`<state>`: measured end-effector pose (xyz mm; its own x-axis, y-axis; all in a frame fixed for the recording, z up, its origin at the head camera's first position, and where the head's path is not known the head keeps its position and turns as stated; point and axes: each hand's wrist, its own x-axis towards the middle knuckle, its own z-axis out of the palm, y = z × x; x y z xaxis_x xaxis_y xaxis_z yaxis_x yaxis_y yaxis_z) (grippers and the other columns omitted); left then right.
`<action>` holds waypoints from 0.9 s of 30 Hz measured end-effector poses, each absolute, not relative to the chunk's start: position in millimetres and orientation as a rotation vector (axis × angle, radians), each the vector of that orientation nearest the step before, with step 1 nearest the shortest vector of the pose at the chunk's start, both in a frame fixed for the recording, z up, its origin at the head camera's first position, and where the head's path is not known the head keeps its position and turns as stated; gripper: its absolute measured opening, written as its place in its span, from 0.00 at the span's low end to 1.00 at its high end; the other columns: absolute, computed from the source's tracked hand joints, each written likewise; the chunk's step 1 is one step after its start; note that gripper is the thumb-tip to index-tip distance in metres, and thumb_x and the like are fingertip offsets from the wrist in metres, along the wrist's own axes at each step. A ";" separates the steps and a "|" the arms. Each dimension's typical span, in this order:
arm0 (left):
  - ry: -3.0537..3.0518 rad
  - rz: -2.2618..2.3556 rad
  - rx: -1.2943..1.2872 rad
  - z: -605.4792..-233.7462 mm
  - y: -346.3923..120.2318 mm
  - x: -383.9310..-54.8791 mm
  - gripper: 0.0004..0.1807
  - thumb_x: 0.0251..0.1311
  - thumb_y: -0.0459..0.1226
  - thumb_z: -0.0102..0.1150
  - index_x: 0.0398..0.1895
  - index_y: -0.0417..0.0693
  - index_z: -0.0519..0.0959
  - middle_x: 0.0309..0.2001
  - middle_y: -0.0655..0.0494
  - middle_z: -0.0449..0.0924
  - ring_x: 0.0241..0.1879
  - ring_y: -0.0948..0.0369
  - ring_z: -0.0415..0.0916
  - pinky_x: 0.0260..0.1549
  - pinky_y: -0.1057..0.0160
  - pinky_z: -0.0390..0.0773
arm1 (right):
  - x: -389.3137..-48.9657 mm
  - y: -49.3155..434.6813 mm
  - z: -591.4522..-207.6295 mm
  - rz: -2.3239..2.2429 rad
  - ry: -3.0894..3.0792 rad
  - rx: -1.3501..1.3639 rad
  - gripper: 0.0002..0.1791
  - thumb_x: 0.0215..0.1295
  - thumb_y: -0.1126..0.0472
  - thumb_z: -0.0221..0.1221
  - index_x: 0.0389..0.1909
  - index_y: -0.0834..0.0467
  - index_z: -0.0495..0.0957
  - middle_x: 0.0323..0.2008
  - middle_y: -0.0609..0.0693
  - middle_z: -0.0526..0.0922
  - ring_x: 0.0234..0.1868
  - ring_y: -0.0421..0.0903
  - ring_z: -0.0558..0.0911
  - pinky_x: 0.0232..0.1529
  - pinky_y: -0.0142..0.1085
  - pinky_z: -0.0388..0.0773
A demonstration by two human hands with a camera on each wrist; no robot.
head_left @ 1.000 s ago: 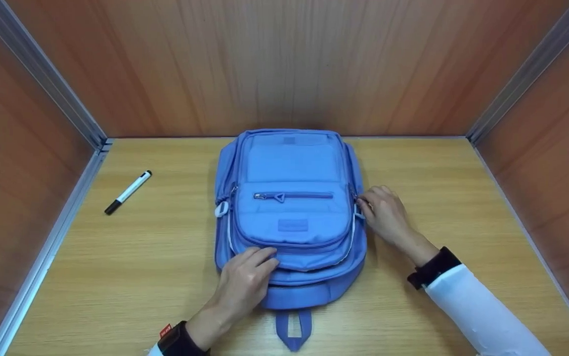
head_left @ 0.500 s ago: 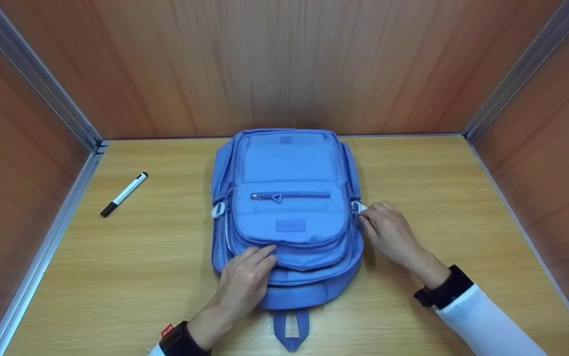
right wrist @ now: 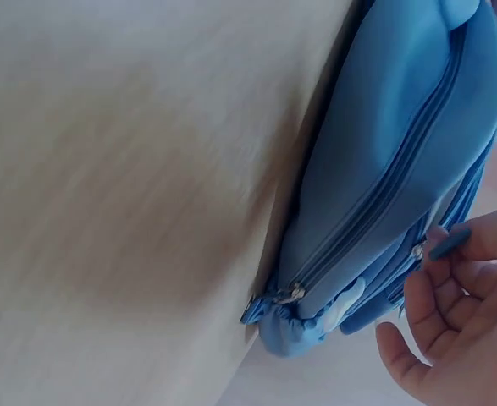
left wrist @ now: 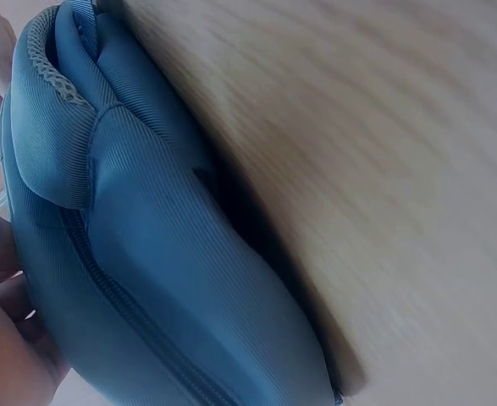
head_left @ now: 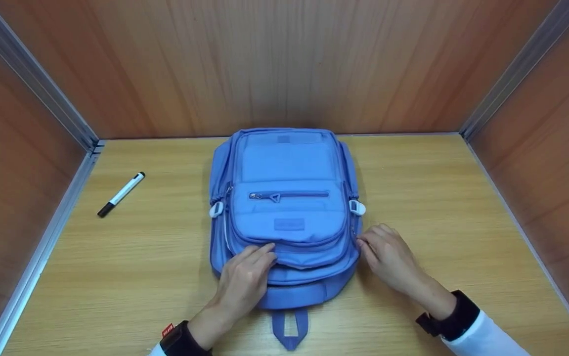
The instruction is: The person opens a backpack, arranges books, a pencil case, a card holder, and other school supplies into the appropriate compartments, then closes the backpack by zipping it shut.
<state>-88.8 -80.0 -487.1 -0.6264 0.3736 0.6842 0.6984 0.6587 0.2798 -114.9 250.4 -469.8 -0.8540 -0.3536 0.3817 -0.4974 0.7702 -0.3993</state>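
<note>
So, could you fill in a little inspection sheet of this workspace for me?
Surface: a wood-grain tabletop.
Job's things: a blue backpack lying front up, its fabric loop toward the person; white buckles at both sides.
Clutter: one white-and-black marker, apart from the backpack, on the left.
Grippers: none mechanical, just bare hands. Left hand rests on the backpack's front; its exact hold is unclear. Right hand pinches a blue zipper pull at the right side. Both wrists wear black bands.
Cables: nothing seen.
Surroundings: wood-grain panels behind and at both sides, with metal edging.
</note>
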 end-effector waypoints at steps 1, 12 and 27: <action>-2.288 -0.721 -0.825 -487.3 -79.8 -88.6 0.12 0.52 0.22 0.74 0.37 0.43 0.87 0.47 0.47 0.90 0.43 0.54 0.87 0.42 0.60 0.88 | -111.7 249.5 -469.5 0.731 -2.684 0.658 0.04 0.69 0.70 0.65 0.38 0.59 0.86 0.34 0.43 0.83 0.40 0.43 0.77 0.41 0.40 0.75; -2.321 -0.766 -0.797 -486.6 -78.0 -88.5 0.11 0.55 0.23 0.74 0.39 0.43 0.87 0.49 0.46 0.89 0.43 0.54 0.87 0.43 0.60 0.88 | -80.4 228.1 -468.9 0.962 -2.652 0.690 0.06 0.69 0.70 0.66 0.37 0.55 0.87 0.35 0.35 0.81 0.41 0.35 0.76 0.39 0.33 0.77; -2.242 -0.793 -0.762 -482.4 -76.5 -88.4 0.11 0.54 0.23 0.74 0.36 0.44 0.85 0.46 0.47 0.90 0.40 0.56 0.87 0.40 0.61 0.88 | -60.0 196.1 -464.2 1.163 -2.441 0.757 0.08 0.67 0.74 0.64 0.36 0.58 0.86 0.36 0.37 0.81 0.39 0.37 0.77 0.38 0.26 0.75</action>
<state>-88.4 -76.5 -482.4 -0.6319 0.3020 0.7138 0.6837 0.6509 0.3299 -60.0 196.1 -464.2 -0.8033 -0.3204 0.5021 -0.5918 0.5250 -0.6117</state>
